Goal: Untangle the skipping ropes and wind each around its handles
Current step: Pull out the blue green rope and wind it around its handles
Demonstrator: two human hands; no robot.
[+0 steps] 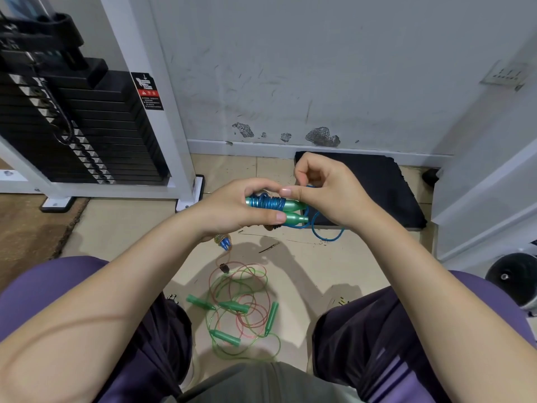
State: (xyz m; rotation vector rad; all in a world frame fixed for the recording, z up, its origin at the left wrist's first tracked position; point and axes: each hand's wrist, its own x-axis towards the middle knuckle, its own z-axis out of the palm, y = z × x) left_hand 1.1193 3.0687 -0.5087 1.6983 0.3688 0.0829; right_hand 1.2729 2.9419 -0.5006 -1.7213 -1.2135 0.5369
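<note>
A: Where is the blue rope point(268, 202)?
B: It is coiled around two green handles point(293, 212); the left hand point(232, 209) holds them, fingers curled.
A: And the right hand point(325, 189)?
B: It pinches the rope's loose end. More ropes point(241, 309) lie tangled on the floor point(130, 225).

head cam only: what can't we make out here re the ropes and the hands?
- Head view: far ends of the green handles lie under the left hand; blue rope coils cover their middle.
- Right hand: fingertips curl inward, so where it pinches the rope is hidden.
- Floor tangle: which handle belongs to which rope is untraceable.
- Blue-tipped object: mostly behind the left wrist.
- Warning label: text too small.
</note>
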